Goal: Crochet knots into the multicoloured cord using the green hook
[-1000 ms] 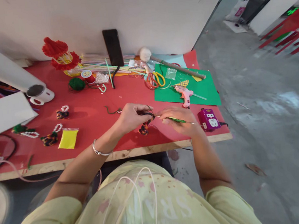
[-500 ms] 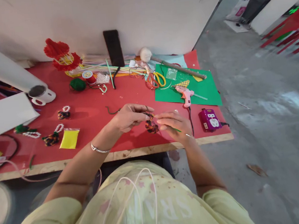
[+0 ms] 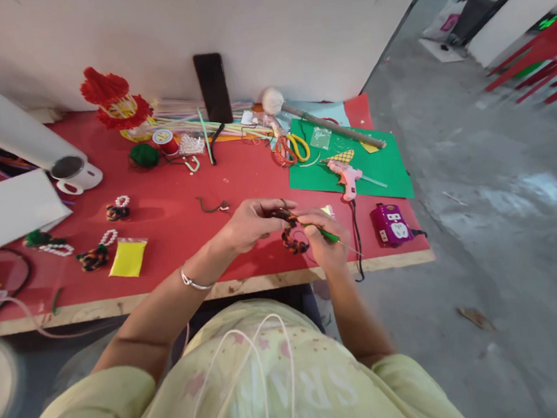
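My left hand (image 3: 253, 225) pinches the upper end of a curled crochet piece (image 3: 293, 244) in black, orange and dark red yarn. The piece hangs below those fingertips, above the red-covered table (image 3: 244, 260). Closed around a crochet hook (image 3: 330, 236) with a green grip, my right hand (image 3: 328, 247) meets the work from the right. The hook's thin metal shaft sticks out behind the hand, while its working tip is hidden at the yarn. A short dark yarn scrap (image 3: 211, 208) lies just left of my left hand.
Bead-looped yarn pieces (image 3: 94, 258) and a yellow packet (image 3: 129, 257) lie left. A pink glue gun (image 3: 348, 177) and scissors (image 3: 298, 148) rest on green sheet (image 3: 384, 163). A purple power socket (image 3: 391, 224), mug (image 3: 76, 174) and phone (image 3: 213, 89) also stand here.
Both hands and the crochet piece have shifted slightly right. My right hand has turned and closed in, so the hook's green grip and shaft show more.
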{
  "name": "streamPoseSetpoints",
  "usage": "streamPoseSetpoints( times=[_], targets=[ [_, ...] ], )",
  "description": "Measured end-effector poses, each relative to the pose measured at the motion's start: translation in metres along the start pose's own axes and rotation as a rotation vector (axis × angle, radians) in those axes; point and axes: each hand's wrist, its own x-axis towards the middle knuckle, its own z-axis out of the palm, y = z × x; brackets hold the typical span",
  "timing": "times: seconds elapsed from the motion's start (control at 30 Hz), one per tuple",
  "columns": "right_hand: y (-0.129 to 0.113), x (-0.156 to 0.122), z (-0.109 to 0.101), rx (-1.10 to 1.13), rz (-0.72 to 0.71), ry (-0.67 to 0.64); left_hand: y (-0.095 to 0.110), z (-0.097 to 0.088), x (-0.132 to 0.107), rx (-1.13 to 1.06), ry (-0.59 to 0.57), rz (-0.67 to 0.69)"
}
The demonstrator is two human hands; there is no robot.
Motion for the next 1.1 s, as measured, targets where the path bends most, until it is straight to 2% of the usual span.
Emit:
streamPoseSetpoints(
  times=[0.07,0.13,0.2,0.27,0.37,0.43,0.53,0.63,0.77,0.97,1.1],
  targets=[
    [-0.006,-0.003,0.002,-0.087,-0.03,0.017,-0.004,0.001,-0.001,0.041,0.038,0.054],
    [-0.009,-0.006,0.005,-0.173,-0.067,0.014,-0.006,0.006,-0.001,0.085,0.128,0.138],
    [-0.005,-0.01,0.009,-0.308,-0.158,0.046,-0.008,0.013,-0.001,0.097,0.253,0.23],
    [0.004,-0.015,0.017,-0.429,-0.264,0.122,-0.01,0.022,-0.002,0.026,0.32,0.256],
    [0.02,-0.018,0.027,-0.402,-0.354,0.279,-0.01,0.027,-0.003,-0.192,0.22,0.106],
    [0.026,-0.015,0.026,-0.305,-0.375,0.308,-0.005,0.023,-0.004,-0.249,0.112,-0.029],
    [0.025,-0.003,0.011,-0.197,-0.381,0.141,0.009,0.01,-0.006,-0.226,0.008,-0.133],
    [0.013,0.012,-0.014,-0.144,-0.36,-0.086,0.021,-0.001,-0.006,-0.16,-0.013,-0.143],
    [-0.002,0.027,-0.036,-0.104,-0.353,-0.269,0.026,-0.005,-0.005,-0.07,-0.027,-0.133],
    [-0.016,0.04,-0.046,-0.077,-0.286,-0.389,0.027,-0.007,-0.003,0.037,-0.066,-0.143],
    [-0.016,0.04,-0.046,0.085,-0.163,-0.372,0.03,-0.008,-0.005,0.058,-0.117,-0.143]
  ],
)
